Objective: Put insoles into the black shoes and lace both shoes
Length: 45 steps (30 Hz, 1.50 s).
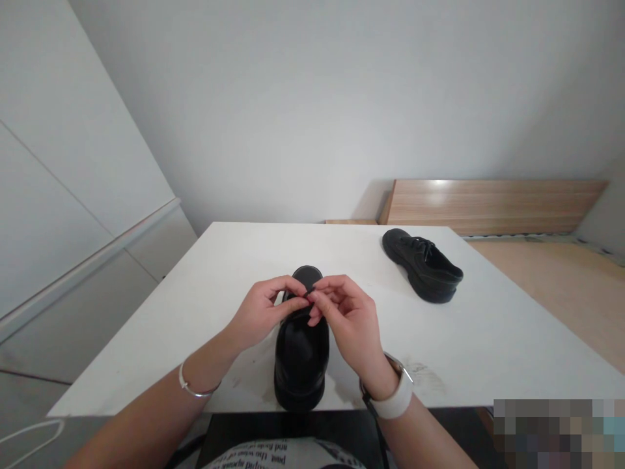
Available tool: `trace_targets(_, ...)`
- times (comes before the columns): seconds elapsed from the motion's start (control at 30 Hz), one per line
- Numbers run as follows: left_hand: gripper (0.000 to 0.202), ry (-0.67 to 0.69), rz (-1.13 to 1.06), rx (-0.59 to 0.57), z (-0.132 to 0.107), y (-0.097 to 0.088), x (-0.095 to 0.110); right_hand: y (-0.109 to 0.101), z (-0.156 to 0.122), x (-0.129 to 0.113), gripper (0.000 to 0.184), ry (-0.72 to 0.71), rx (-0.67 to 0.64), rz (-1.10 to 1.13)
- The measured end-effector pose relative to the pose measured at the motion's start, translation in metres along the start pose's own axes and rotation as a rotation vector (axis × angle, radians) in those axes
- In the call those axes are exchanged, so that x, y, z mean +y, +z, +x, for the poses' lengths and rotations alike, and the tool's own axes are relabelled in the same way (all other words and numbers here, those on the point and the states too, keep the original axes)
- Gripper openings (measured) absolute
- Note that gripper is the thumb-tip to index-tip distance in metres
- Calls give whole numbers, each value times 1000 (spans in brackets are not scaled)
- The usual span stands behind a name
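A black lace-up shoe [301, 365] stands upright before me at the table's near edge, toe pointing away. Over its lacing, my left hand [266, 309] pinches a dark shoelace between thumb and forefinger. Opposite it, my right hand [344, 309] is closed in a pinch on the same lacing, the fingertips of both hands nearly touching. How the lace runs between the fingers is too small to make out. The other black shoe [424, 267], its lace tied in a bow, rests farther back on the right.
Both shoes are on a white table [195, 312]. Behind it rises a grey wall [273, 117]. To the right are a wooden headboard [488, 202] and a bare tan bed surface [541, 273]. White cabinet panels [63, 163] stand on the left.
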State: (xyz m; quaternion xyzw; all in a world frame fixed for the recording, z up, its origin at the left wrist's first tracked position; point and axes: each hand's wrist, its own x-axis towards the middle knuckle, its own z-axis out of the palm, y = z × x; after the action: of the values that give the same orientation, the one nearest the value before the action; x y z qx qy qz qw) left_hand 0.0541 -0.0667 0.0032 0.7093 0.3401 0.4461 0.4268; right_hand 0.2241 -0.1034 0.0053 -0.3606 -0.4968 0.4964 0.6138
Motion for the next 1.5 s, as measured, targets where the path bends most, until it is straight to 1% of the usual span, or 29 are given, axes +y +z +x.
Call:
trace_targets(0.07,11,-25,-98,-7,-2,1,-2,-8,2,2,22,-6,41,17)
trace_targets(0.17,12,-50,-206,-3,-7,1,-7,-26,4,10,24,7,103,1)
trace_targets(0.27,15,-87,-201,19,-9,0,-11,-40,0,18,24,18,146,-19)
trace_targets(0.37,17,-126,-121,24,-6,2,-7,-39,-8,18,21,-29,161,-24)
trace_targets(0.43,19,-100,-21,13,-3,4,-2,-31,-13,11,17,-83,125,-34)
trace_targets(0.47,18,-63,42,-4,-2,4,1,-26,-15,6,14,-112,95,-50)
trace_targets(0.57,9,100,203,-82,-2,6,8,-12,-18,-7,6,-207,-3,-161)
trace_targets(0.63,15,181,259,-114,-4,6,10,-6,-17,-12,5,-278,-48,-261)
trace_targets(0.7,16,214,280,-101,-6,6,10,-4,-16,-13,6,-344,-62,-368)
trace_targets(0.77,14,205,265,-65,-8,5,10,-6,-14,-10,6,-418,-52,-479)
trace_targets(0.83,14,167,225,-22,-9,5,9,-10,-13,-6,20,-473,-40,-585)
trace_targets(0.87,15,149,209,-3,-9,5,9,-13,-13,-4,24,-485,-48,-627)
trace_targets(0.9,15,135,201,14,-9,5,8,-15,-13,-2,22,-487,-59,-661)
trace_targets(0.97,17,120,204,35,-9,7,8,-19,-14,1,13,-489,-81,-718)
trace_targets(1.0,18,116,210,39,-9,8,8,-20,-15,2,13,-504,-84,-744)
trace_targets(1.13,13,81,203,20,-8,9,7,-25,-17,-2,16,-637,-71,-820)
trace_targets(1.2,11,30,162,-17,-7,6,7,-28,-17,-4,17,-686,-121,-827)
trace_targets(1.27,11,-42,97,-60,-6,2,8,-31,-17,-5,18,-712,-207,-838)
trace_targets(1.33,9,-90,63,-95,-5,-1,11,-34,-15,-7,19,-705,-286,-872)
trace_targets(1.4,5,-76,107,-125,-4,-2,15,-35,-14,-9,19,-658,-339,-918)
trace_targets(1.43,5,-45,154,-136,-4,-2,17,-36,-13,-10,18,-623,-361,-928)
trace_targets(1.5,8,68,268,-147,-4,-1,20,-34,-13,-13,13,-550,-392,-881)
